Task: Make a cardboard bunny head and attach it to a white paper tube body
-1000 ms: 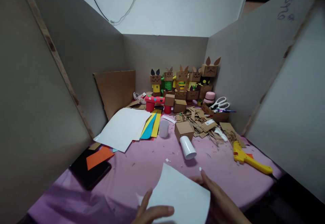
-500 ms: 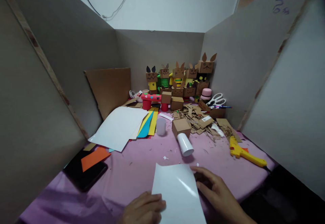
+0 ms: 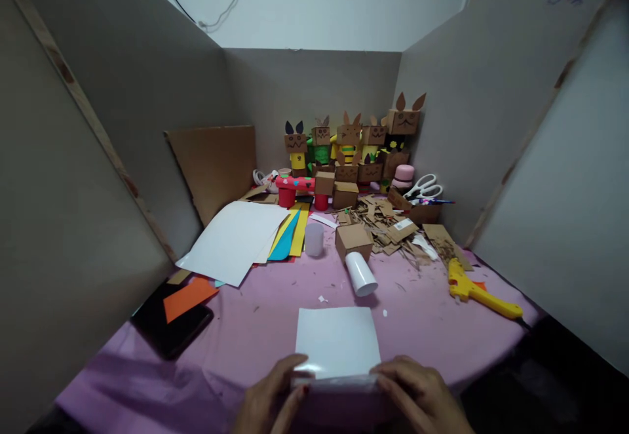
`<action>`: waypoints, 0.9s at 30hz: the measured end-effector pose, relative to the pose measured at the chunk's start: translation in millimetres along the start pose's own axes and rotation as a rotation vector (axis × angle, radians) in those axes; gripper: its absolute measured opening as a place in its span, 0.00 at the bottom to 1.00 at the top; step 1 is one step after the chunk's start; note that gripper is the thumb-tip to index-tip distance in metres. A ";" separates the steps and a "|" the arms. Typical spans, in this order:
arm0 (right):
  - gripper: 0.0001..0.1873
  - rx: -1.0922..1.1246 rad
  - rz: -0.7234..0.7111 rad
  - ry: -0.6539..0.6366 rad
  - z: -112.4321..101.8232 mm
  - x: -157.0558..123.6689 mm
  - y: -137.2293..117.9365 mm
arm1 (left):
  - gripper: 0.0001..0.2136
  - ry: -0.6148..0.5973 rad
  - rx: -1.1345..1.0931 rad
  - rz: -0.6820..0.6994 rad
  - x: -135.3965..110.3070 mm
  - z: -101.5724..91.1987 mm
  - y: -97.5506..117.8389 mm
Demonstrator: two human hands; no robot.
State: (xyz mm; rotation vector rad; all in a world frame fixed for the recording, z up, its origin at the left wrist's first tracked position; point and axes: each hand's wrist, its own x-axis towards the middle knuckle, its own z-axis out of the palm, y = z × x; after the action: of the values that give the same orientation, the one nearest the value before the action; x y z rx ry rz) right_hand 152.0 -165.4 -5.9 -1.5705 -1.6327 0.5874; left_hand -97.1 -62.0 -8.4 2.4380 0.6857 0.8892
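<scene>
A sheet of glossy white paper (image 3: 337,339) lies at the table's front, its near edge curled up into a roll or fold. My left hand (image 3: 275,394) pinches the left end of that curled edge between thumb and fingers. At the right end, my right hand (image 3: 417,391) grips the same edge in a like way. Just beyond the sheet, a white paper tube (image 3: 361,275) leans against or touches a small cardboard box (image 3: 354,242). Whether the tube is joined to the box I cannot tell.
White sheets (image 3: 236,240) and coloured paper lie left. An orange piece (image 3: 189,298) rests on a black phone-like slab (image 3: 171,329). Cardboard scraps (image 3: 386,224) and a yellow glue gun (image 3: 484,296) are right. Cardboard animal figures (image 3: 348,139) stand at the back, near white-handled scissors (image 3: 426,187).
Both hands have moved to the sheet's near edge, which is now curled up between them. The right hand has come down from the upper right side. The view has shifted slightly.
</scene>
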 end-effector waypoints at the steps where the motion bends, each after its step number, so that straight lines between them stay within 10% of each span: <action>1: 0.17 0.049 0.088 0.015 -0.6 2.9 -3.8 | 0.14 0.059 0.060 0.021 -0.1 1.5 0.7; 5: 0.19 0.150 0.209 0.018 1.0 15.8 -2.2 | 0.16 0.114 0.373 0.293 7.9 8.4 0.3; 12: 0.19 0.161 0.174 0.007 -6.5 27.2 -0.6 | 0.14 -0.025 0.339 0.363 37.2 14.1 -8.4; 17: 0.33 -0.172 0.018 -0.060 -12.4 25.4 0.3 | 0.13 -0.159 0.157 0.100 53.4 7.9 -1.0; 27: 0.20 -0.227 0.038 -0.063 -16.8 40.1 -1.6 | 0.08 -0.430 -0.022 -0.055 86.7 -12.8 -1.4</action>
State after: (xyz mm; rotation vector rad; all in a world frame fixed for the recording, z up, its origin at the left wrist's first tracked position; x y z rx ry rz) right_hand 166.9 -129.7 13.9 -1.7650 -1.7707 0.4895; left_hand -48.3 -7.0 39.4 2.4597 0.5735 0.3274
